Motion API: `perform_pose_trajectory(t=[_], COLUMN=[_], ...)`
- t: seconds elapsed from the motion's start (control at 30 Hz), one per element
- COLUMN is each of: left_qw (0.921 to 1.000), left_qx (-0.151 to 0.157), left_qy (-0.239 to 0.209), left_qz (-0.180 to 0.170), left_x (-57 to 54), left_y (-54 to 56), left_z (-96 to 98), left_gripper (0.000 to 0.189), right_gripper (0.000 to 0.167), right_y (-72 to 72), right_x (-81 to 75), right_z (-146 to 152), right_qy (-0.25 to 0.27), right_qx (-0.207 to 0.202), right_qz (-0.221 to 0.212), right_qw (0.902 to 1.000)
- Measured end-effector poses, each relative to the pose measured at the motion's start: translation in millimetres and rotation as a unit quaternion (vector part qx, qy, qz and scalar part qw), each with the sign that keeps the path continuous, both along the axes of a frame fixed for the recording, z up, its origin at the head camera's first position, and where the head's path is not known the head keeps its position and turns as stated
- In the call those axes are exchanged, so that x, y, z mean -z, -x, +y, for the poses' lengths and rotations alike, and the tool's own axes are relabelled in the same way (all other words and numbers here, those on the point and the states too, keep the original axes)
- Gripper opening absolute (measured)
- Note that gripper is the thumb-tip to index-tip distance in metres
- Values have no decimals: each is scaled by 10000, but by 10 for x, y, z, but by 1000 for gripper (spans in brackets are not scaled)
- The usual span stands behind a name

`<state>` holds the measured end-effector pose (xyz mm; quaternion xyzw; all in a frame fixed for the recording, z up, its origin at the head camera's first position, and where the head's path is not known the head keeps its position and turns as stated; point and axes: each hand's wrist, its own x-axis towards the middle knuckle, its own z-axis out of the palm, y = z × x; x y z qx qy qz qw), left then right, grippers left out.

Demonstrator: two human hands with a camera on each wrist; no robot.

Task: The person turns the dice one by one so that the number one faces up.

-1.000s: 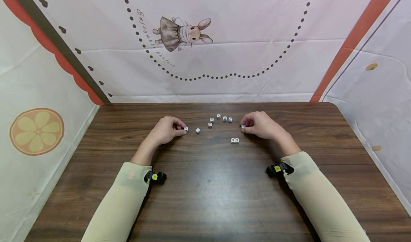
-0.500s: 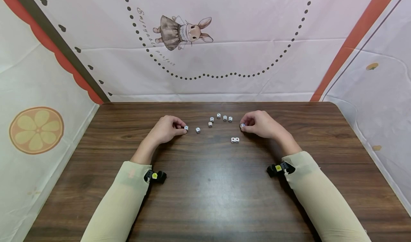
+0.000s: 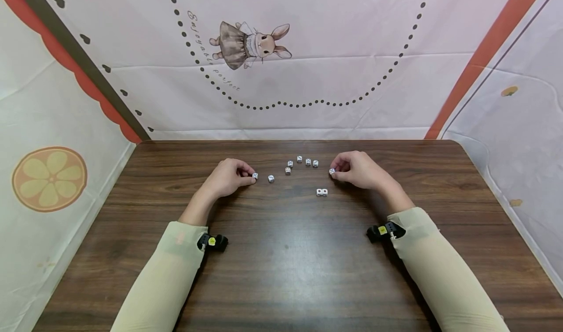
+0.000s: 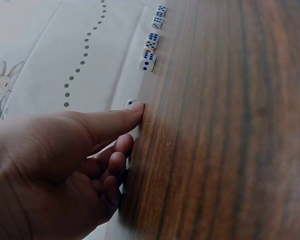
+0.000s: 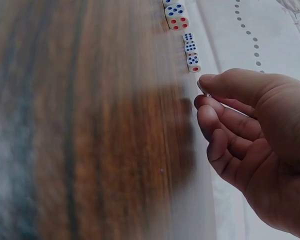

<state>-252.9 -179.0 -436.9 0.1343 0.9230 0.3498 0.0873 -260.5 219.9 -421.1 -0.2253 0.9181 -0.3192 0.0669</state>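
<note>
On the left of the dice group in the head view, my left hand (image 3: 226, 177) pinches a white die (image 3: 255, 175) between thumb and fingers, down at the tabletop. The left wrist view has the thumb covering most of that die (image 4: 131, 103). Across from it, my right hand (image 3: 358, 170) holds another die (image 3: 332, 171) by thumb and fingertips, its five-pip face showing. In the right wrist view only a sliver of this die shows past the thumb. A single die (image 3: 271, 179) lies just right of the left hand's one.
Several dice stand in a loose arc between the hands, among them a die (image 3: 288, 171) and a die (image 3: 308, 162). Nearer me, two dice (image 3: 322, 192) sit side by side. The brown wooden table (image 3: 281, 254) ends at a printed white cloth (image 3: 334, 77).
The die in my right fingers has turned, and a five-pip face now shows. My right hand has shifted very slightly away from me. The left hand keeps its place.
</note>
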Motion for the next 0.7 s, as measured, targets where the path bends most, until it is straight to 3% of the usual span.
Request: perform_pose_trajectory(t=[0.7], left_qw=[10000], left_qx=[-15], left_qy=[14], left_qz=[14], left_x=[-1], left_y=[-8], left_z=[1], left_gripper=[11], right_gripper=[8], right_y=[27], right_x=[40], right_z=[37], right_qy=[-96], right_qx=[-34], right_qz=[-99], right_qw=[9999])
